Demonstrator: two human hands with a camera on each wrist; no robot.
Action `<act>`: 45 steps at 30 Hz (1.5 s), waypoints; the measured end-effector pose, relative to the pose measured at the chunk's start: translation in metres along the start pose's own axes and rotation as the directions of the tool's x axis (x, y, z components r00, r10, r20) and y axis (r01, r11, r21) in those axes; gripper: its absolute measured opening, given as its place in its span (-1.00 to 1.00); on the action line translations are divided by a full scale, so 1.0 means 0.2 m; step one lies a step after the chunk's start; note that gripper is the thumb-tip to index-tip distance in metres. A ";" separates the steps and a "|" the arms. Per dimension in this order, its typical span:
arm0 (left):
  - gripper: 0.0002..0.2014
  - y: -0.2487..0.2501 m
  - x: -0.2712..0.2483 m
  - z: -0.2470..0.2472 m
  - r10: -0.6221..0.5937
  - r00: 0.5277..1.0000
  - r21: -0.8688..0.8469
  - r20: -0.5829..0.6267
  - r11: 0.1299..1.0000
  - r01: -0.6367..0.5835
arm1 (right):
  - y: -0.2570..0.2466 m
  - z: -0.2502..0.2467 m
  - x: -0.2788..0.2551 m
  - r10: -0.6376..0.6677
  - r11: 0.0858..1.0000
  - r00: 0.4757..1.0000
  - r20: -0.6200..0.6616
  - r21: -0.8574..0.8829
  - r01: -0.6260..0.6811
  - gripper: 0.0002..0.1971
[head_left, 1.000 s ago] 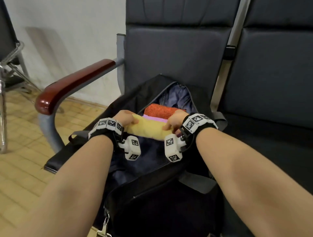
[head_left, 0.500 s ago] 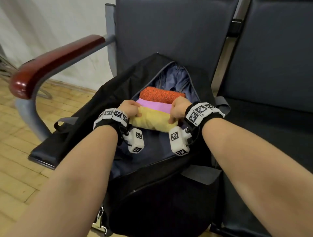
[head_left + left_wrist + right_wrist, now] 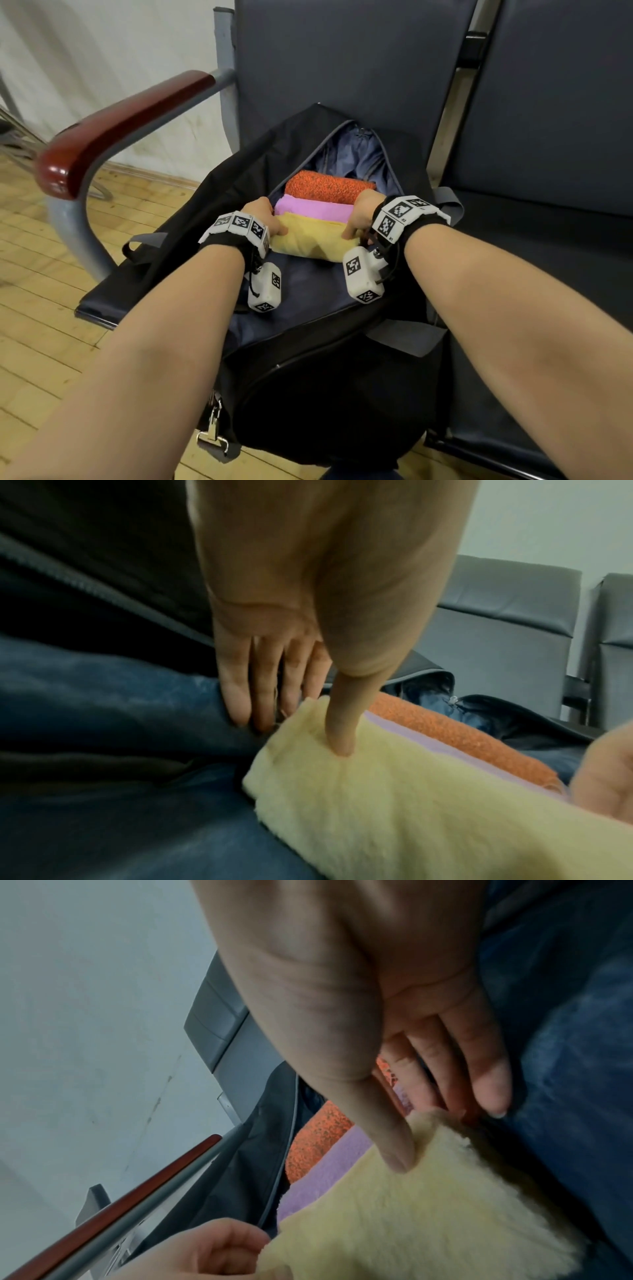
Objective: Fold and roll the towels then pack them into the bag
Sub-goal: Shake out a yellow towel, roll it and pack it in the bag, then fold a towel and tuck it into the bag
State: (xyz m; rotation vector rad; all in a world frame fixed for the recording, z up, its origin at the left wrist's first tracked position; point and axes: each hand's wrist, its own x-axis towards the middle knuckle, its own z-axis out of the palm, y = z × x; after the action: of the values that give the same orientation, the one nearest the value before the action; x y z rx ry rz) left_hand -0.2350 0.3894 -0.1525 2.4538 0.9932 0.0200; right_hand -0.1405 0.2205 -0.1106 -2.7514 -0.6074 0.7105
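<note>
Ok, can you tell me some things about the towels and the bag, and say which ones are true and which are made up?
1. Three rolled towels lie in the bag. True.
2. The orange towel is nearest the person. False: the yellow towel is nearest; the orange one is farthest.
3. The pink towel lies between the orange and the yellow. True.
4. Only one hand touches the yellow towel. False: the left hand and the right hand are at its two ends, thumbs on top.
5. The bag sits on the floor. False: it sits on a dark chair seat.
</note>
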 end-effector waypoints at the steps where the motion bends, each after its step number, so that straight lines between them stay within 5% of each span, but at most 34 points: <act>1: -0.47 0.01 -0.01 -0.01 0.001 1.000 0.029 0.013 1.000 -0.001 | 0.00 -0.02 -0.02 -0.024 0.999 1.000 -0.006 -0.027 0.024 -0.77; 3: -0.46 0.02 -0.02 -0.05 0.008 1.000 0.076 0.024 0.997 -0.010 | -0.02 -0.07 -0.06 -0.105 0.994 0.994 -0.039 -0.015 0.104 -0.93; 6: -0.51 0.05 -0.06 -0.09 0.020 0.999 0.114 0.028 0.993 -0.023 | -0.07 -0.14 -0.06 -0.114 0.993 0.984 -0.138 0.007 0.116 -0.64; 13: -0.64 0.17 -0.23 -0.31 0.105 0.994 0.092 0.009 0.990 -0.106 | -0.10 -0.36 -0.30 -0.242 0.969 0.950 -0.196 0.002 0.247 -0.64; 20: -0.83 0.49 -0.64 -0.41 0.225 0.974 0.129 0.013 0.966 -0.225 | 0.14 -0.47 -0.69 -0.280 0.950 0.928 -0.248 0.068 0.305 -0.68; 26: -0.79 0.78 -1.08 -0.35 0.362 0.932 0.146 0.007 0.922 -0.359 | 0.44 -0.51 -1.12 -0.306 0.952 0.908 -0.285 -0.110 0.286 -0.69; 32: -0.73 1.01 -1.48 -0.19 0.477 0.874 0.109 0.090 0.868 -0.485 | 0.85 -0.49 -1.44 -0.250 0.966 0.920 -0.302 -0.138 0.217 -0.60; 45: -0.68 1.51 -1.76 0.15 0.654 0.709 0.085 0.264 0.717 -0.692 | 1.61 -0.47 -1.76 0.026 0.999 0.931 -0.365 0.031 -0.016 -0.53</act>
State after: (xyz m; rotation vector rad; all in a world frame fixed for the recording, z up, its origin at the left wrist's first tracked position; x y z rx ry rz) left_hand -0.2911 -0.0416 0.0131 2.7741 -0.0555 -0.0936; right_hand -0.2649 -0.2331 0.0100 -2.7632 -0.4813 0.1926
